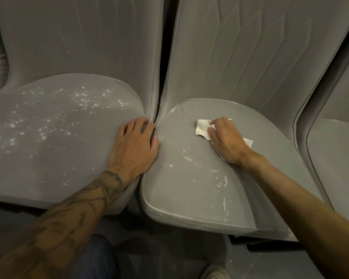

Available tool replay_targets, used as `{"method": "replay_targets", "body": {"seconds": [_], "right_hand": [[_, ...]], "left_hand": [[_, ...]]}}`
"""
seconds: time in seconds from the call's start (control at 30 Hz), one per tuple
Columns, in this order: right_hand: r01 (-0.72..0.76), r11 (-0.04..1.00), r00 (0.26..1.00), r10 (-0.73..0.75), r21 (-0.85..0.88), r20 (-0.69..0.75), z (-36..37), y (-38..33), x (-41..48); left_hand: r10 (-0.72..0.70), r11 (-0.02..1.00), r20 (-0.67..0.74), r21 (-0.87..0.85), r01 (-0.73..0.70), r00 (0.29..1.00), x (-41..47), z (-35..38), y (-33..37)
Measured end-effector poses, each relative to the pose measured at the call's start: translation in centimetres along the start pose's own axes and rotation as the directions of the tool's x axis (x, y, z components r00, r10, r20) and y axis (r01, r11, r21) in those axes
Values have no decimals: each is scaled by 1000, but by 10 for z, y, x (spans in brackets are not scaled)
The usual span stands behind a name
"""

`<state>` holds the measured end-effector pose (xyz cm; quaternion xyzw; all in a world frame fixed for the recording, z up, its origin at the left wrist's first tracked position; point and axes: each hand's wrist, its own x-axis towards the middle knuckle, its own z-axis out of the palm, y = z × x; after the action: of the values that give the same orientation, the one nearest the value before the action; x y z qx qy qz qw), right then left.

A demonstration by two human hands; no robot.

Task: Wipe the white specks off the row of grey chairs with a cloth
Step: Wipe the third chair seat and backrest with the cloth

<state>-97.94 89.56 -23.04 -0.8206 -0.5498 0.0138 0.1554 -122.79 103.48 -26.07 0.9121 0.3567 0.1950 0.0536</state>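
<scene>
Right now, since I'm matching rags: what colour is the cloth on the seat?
The cloth is off-white; head view shows it best.

Cloth partly under R hand

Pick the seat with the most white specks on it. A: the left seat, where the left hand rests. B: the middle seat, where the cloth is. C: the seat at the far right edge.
A: the left seat is dotted across most of its cushion, while the middle seat under the cloth shows only a few streaks near its front.
</scene>
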Motion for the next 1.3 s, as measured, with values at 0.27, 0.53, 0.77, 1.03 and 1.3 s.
{"method": "replay_targets", "body": {"seconds": [0.27,0.53,0.77,1.03,1.3], "right_hand": [[229,967,970,-237,113,63,8,-38,-24],[-19,996,998,24,88,-55,10,-33,-41],[-75,995,997,76,72,-11,-13,-1,-49],[-10,988,998,20,152,-64,7,-53,-101],[-313,945,915,327,94,-236,-2,-51,-126]], "left_hand": [[10,1000,-8,5,-10,1000,0,1,-1],[21,1000,-15,-4,-22,1000,0,1,-2],[28,999,-24,-22,-29,999,-1,1,-3],[35,999,-27,-19,-35,999,-1,4,-6],[47,999,-56,-2,-47,997,0,8,-5]]}}
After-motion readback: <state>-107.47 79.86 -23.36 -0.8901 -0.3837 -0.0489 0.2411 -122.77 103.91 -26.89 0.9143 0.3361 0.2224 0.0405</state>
